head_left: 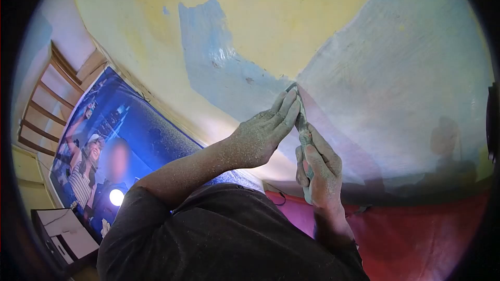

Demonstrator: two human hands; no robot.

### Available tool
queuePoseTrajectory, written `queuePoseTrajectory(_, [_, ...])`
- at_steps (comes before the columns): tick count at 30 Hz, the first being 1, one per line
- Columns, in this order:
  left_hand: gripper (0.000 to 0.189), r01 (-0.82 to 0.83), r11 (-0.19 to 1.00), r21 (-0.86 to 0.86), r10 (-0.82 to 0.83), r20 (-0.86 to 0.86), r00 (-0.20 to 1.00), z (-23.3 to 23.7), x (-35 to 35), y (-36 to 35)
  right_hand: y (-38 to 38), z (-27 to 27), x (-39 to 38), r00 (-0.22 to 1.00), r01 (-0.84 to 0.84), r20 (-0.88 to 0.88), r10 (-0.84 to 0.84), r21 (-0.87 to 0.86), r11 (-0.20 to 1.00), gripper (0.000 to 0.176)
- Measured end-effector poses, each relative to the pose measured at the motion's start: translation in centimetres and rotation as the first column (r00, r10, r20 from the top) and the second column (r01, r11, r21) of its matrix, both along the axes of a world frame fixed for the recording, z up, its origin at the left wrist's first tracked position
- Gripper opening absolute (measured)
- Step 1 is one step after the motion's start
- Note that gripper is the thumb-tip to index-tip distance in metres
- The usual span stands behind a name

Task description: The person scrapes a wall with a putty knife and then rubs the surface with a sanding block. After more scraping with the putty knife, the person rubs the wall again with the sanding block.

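Observation:
My right hand [322, 169] is wrapped around the handle of a scraper [305, 138], its narrow blade pointing up the wall. The scraper tip meets the wall [338, 5] where yellow paint borders a bare pale-blue patch. My left hand [268, 130] has its fingers together and stretched along the blade, pressing it near the tip; its thumb is hidden. Pale dust coats both hands and my left forearm. The blue patch [208, 52] runs up to the left with a ragged edge, and a wide grey-blue area [396, 72] spreads to the right.
Red sheeting [411, 234] hangs along the bottom right. A dust-speckled blue printed banner [156, 135] with pictured people lies at the left. Beyond it are a slatted wooden frame [47, 101] and a white box-like object [70, 234]. A bright light [116, 197] shines in front of the banner.

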State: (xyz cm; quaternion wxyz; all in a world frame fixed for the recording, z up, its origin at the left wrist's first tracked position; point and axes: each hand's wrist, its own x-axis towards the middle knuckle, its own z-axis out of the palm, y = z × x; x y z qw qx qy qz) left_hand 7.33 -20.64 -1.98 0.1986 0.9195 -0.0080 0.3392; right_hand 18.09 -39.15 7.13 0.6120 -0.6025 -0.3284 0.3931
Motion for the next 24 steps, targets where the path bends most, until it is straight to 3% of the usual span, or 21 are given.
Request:
queuePoseTrajectory(3, [0.093, -0.046, 0.996, -0.079, 0.049, 0.034, 0.998, 0.3, -0.1, 0.3, 1.6, 0.6, -0.4, 1.0, 0.012, 0.029, -0.01, -0.045, 0.999, 0.053])
queuePoseTrajectory(11, [0.091, -0.048, 0.999, -0.015, 0.049, 0.014, 0.999, -0.3, 0.0, 0.1, 1.4, 0.6, -0.3, 1.0, -0.009, 0.026, 0.01, -0.038, 0.999, 0.053])
queuePoseTrajectory(12, [0.094, -0.053, 0.995, -0.079, 0.057, 0.051, 0.997, 0.3, 0.1, 0.3, 1.4, 0.4, -0.5, 1.0, -0.012, 0.026, 0.012, -0.035, 0.999, 0.053])
queuePoseTrajectory(24, [0.099, -0.091, 0.994, -0.06, 0.093, 0.023, 0.995, 0.0, -0.7, 1.4, 3.0, 0.0, -0.8, 1.0, 0.004, 0.024, -0.003, -0.045, 0.999, 0.051])
